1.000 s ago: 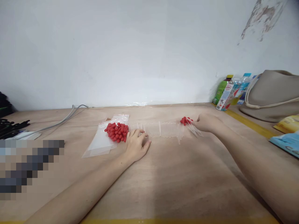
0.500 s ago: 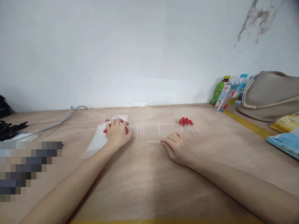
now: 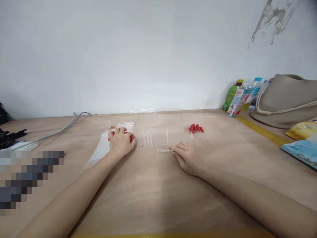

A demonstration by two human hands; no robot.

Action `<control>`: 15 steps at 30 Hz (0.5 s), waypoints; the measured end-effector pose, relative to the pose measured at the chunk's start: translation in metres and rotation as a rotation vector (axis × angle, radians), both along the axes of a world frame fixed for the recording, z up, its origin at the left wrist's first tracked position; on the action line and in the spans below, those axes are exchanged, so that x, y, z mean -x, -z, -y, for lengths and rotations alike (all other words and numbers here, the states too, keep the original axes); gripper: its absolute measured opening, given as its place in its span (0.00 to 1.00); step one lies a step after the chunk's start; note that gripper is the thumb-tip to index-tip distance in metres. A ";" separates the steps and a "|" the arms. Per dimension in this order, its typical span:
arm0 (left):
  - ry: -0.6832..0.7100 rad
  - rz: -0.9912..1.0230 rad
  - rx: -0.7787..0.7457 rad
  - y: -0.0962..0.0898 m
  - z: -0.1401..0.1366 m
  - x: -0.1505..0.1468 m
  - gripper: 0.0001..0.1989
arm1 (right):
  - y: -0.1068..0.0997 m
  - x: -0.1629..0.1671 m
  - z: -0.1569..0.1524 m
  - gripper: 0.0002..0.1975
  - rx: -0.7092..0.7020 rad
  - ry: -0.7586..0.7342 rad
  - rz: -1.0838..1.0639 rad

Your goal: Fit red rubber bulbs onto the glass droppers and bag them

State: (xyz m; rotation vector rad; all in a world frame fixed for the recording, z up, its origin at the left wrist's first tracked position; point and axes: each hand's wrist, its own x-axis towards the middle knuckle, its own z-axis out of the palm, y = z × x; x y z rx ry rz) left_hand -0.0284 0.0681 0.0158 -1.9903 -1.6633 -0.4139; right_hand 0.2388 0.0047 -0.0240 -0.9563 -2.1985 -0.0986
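Note:
My left hand (image 3: 121,142) rests with bent, parted fingers over a pile of red rubber bulbs (image 3: 131,136). Its fingertips are partly hidden among them, and the thumb stands apart from the fingers. Under that hand lies a clear zip bag (image 3: 96,152). My right hand (image 3: 187,157) pinches the right end of a clear dropper tube (image 3: 163,150), which points left just above the table. Between the hands, many similar clear tubes (image 3: 153,138) lie side by side in a row. Several droppers with red bulbs (image 3: 197,128) are grouped at the row's right end.
Bottles (image 3: 234,99) and a grey bag (image 3: 284,102) stand at the back right, with yellow and blue packets (image 3: 302,152) nearer. A grey cable (image 3: 61,130) runs across the left side. A white wall rises behind the wooden table (image 3: 138,191).
My left hand has shifted slightly left over the red bulbs, its fingers working among them. My right hand keeps its pinch on the tube, nearly still. The view has moved slightly.

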 end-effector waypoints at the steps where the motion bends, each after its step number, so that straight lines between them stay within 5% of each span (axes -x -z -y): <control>1: 0.008 -0.010 -0.019 0.000 0.001 0.000 0.14 | 0.000 0.000 0.000 0.13 0.001 -0.001 0.009; 10: 0.103 0.067 -0.039 -0.007 0.002 -0.007 0.09 | -0.004 0.000 0.003 0.08 0.041 0.057 -0.042; 15: 0.450 0.333 0.015 -0.006 0.021 -0.035 0.04 | 0.000 -0.001 0.000 0.11 0.054 0.068 -0.098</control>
